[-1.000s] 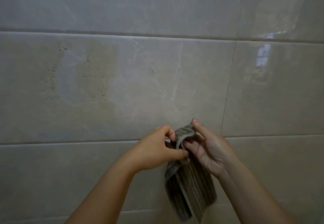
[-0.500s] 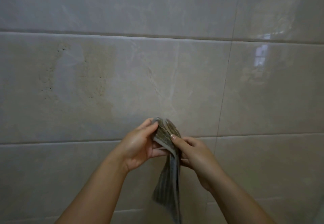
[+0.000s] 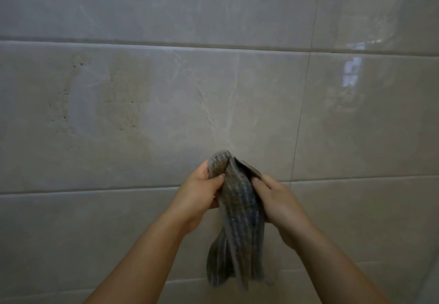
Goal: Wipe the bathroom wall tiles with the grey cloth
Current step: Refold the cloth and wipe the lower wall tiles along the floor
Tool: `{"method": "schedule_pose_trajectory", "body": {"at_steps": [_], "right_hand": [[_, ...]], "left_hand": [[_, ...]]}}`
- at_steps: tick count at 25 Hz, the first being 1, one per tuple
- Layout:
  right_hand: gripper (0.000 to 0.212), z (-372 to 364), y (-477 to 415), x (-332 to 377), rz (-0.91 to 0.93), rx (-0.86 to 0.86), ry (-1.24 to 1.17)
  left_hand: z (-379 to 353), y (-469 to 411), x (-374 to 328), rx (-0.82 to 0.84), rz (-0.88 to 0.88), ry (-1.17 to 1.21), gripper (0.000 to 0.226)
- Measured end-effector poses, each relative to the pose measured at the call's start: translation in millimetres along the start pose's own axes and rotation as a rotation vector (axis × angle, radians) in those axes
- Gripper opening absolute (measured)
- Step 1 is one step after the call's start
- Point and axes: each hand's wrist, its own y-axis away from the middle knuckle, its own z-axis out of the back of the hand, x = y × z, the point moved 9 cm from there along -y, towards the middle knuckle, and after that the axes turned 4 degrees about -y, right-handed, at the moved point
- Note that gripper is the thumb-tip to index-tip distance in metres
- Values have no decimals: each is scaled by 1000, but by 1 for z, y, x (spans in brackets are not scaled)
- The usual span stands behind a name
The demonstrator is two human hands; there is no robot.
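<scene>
Both hands — left hand (image 3: 198,190), right hand (image 3: 279,200) — grip the bunched striped grey cloth (image 3: 240,220), seemingly clear of the wall tiles (image 3: 166,113).

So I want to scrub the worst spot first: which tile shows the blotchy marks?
The wide middle-row tile left of the vertical grout line: it carries yellowish blotches and dark specks; the other tiles look evenly glossy.

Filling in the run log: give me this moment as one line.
left hand: grips grey cloth top | right hand: grips its side | cloth: bunched, hanging before wall tiles | stage: wiping not begun
</scene>
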Motion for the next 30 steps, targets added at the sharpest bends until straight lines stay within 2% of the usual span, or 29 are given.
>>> {"method": "schedule_pose_trajectory", "body": {"at_steps": [3,5,9,11,13,15,17,19,20,21,22,23,24,25,27,28,30], "right_hand": [[28,34,-9,-1,4,-64,28],[28,60,-16,-7,7,-171,-14],[20,76,-24,-32,-116,-197,-360],[33,76,-26,-42,-179,-168,-503],[30,72,-26,-41,-198,-105,-569],[29,65,-26,-37,-205,5,-574],[31,59,-20,-25,-178,134,-419],[34,56,-16,-15,-93,209,15],[28,56,-15,-9,-26,184,273],[15,58,-13,2,60,118,476],[3,58,-13,11,136,51,579],[10,55,-13,15,183,17,598],[17,54,-14,15,192,14,505],[20,51,-13,16,162,26,300],[20,41,-8,13,33,114,-175],[25,30,-4,12,-45,195,-375],[40,2,10,15,-154,397,-663]], "left_hand": [[39,-6,-20,-193,-166,-354,40],[53,-4,-28,-214,-197,-574,41],[74,-3,-13,-98,2,-571,37],[69,4,-7,76,72,-553,28],[62,11,-6,194,63,-650,17],[65,10,-10,167,-2,-720,18],[73,7,-8,114,-4,-676,31],[84,4,-7,48,-10,-644,49],[91,2,-8,5,-29,-636,53],[96,0,-9,-26,-48,-620,51],[97,1,-11,-32,-59,-606,43],[93,3,-13,10,-63,-593,30],[85,7,-13,90,-55,-599,15],[77,9,-11,178,-36,-646,9],[72,8,-1,250,-21,-819,17],[74,3,-2,182,-74,-896,20],[80,-5,-13,-65,-211,-1006,28]]}}
